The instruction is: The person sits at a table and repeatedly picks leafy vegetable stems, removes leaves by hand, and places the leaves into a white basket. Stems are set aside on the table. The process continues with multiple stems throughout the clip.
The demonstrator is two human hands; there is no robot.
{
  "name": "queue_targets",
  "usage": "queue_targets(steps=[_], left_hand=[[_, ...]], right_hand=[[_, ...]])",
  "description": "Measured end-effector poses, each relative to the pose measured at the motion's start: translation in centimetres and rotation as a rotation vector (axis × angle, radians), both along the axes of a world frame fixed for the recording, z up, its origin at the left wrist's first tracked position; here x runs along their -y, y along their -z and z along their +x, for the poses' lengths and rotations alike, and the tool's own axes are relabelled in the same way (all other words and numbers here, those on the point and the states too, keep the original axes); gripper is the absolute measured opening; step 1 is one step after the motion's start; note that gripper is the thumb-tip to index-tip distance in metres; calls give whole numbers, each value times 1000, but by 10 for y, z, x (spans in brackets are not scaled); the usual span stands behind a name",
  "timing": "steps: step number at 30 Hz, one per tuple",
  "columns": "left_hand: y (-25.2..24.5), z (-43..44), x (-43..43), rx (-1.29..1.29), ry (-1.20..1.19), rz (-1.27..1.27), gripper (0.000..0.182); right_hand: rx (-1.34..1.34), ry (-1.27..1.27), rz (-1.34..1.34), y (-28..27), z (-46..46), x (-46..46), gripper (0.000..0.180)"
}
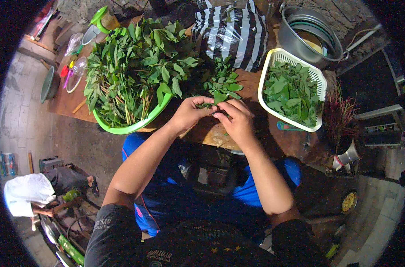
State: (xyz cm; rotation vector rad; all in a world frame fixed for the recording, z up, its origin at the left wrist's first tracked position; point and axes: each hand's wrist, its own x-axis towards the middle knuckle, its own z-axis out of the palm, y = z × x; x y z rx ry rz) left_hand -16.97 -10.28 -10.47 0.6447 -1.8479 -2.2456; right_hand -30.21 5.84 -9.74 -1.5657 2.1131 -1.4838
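My left hand (196,110) pinches a leafy green sprig (221,95) between thumb and fingers above the front of the wooden table. Close beside it, my right hand (235,116) has its thumb and fingertips at the same sprig's lower end; the exact grip there is partly hidden by the fingers. To the left, a bright green basin (135,129) is heaped with leafy stems (132,73), their cut ends towards me. On the right stands a white slotted plastic basket (261,88) holding loose picked leaves (291,91).
Behind my hands sits a black-and-white striped plastic bag (230,35). A large metal pot (286,31) stands at the back right, near a bundle of reddish stalks (339,115). At the left are a green-lidded container (105,20) and a grey-green bowl (48,85). Another person (28,192) is at lower left.
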Motion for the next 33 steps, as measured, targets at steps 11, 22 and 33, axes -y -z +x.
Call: queue_targets(steps=[11,22,33], left_hand=[[-3,1,-1,74,70,66,27],[-7,1,-2,137,117,37,40],[-10,-3,-1,113,23,-49,43]], right_hand=[[-68,61,-111,-1,-3,1,16],[61,115,-1,5,-13,-3,12],[1428,63,-794,-16,-135,-57,33]])
